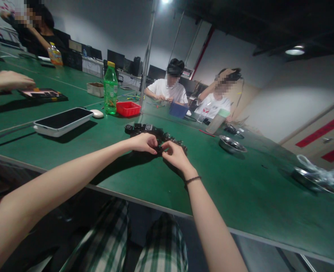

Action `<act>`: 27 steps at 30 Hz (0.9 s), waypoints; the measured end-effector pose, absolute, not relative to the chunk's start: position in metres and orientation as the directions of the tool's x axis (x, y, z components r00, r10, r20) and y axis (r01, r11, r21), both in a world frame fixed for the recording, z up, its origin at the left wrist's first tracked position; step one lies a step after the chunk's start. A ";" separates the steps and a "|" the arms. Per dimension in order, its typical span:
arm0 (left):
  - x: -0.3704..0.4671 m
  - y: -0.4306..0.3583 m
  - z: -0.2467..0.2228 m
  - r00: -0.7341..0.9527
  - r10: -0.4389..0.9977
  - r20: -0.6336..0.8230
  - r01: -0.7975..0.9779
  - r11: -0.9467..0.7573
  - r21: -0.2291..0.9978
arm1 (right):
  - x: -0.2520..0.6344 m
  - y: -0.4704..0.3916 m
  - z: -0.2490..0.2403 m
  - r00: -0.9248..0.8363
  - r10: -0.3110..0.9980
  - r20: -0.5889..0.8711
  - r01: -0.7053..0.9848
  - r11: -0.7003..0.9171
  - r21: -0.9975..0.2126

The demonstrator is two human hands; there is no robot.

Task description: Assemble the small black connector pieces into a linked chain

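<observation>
The left hand (144,142) and right hand (175,154) curl their fingertips close together; I cannot tell whether either grips anything. Seemingly fine finger work, next calling for a precise pinch. Just beyond them, angular black parts (138,128) lie on the smooth green worktop (226,189); farther right, a shiny round bowl (232,144).

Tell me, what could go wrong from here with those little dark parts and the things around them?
The left hand and right hand work close against the clustered dark parts, so a nudge might scatter some.
The green bottle stands upright near the black-screened device; a bump could perhaps tip it that way.
</observation>
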State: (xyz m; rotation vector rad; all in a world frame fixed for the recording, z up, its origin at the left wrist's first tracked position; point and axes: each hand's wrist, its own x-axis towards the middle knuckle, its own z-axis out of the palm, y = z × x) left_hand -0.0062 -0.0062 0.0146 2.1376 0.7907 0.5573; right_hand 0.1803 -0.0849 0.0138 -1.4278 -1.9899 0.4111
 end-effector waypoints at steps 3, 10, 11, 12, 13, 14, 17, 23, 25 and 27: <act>-0.007 -0.007 0.015 0.711 0.692 0.122 0.356 -0.505 0.786 | 0.181 -0.084 0.013 -0.196 0.925 0.325 0.727 0.359 -0.586; -0.008 -0.008 0.019 0.680 0.716 0.159 0.431 -0.566 0.702 | 0.183 -0.082 0.010 -0.190 0.916 0.354 0.741 0.370 -0.559; -0.008 -0.009 0.020 0.675 0.720 0.163 0.443 -0.572 0.690 | 0.184 -0.081 0.010 -0.188 0.915 0.358 0.749 0.369 -0.551; -0.008 -0.009 0.020 0.671 0.724 0.161 0.455 -0.573 0.681 | 0.184 -0.081 0.010 -0.184 0.914 0.363 0.756 0.367 -0.542; -0.009 -0.010 0.021 0.666 0.729 0.155 0.468 -0.571 0.674 | 0.185 -0.081 0.009 -0.179 0.912 0.369 0.764 0.365 -0.533; -0.009 -0.010 0.022 0.663 0.734 0.147 0.479 -0.567 0.670 | 0.186 -0.080 0.009 -0.171 0.909 0.379 0.771 0.363 -0.523; -0.009 -0.011 0.023 0.657 0.739 0.150 0.480 -0.564 0.672 | 0.190 -0.079 0.011 -0.116 0.889 0.444 0.793 0.352 -0.498; -0.007 -0.012 0.022 0.663 0.722 0.198 0.380 -0.553 0.741 | 0.197 -0.077 0.014 0.057 0.790 0.610 0.808 0.322 -0.493; -0.007 -0.011 0.022 0.667 0.714 0.212 0.363 -0.561 0.744 | 0.199 -0.076 0.015 0.095 0.762 0.640 0.825 0.300 -0.479; -0.007 -0.011 0.022 0.671 0.708 0.221 0.362 -0.572 0.736 | 0.200 -0.076 0.014 0.110 0.747 0.656 0.849 0.273 -0.453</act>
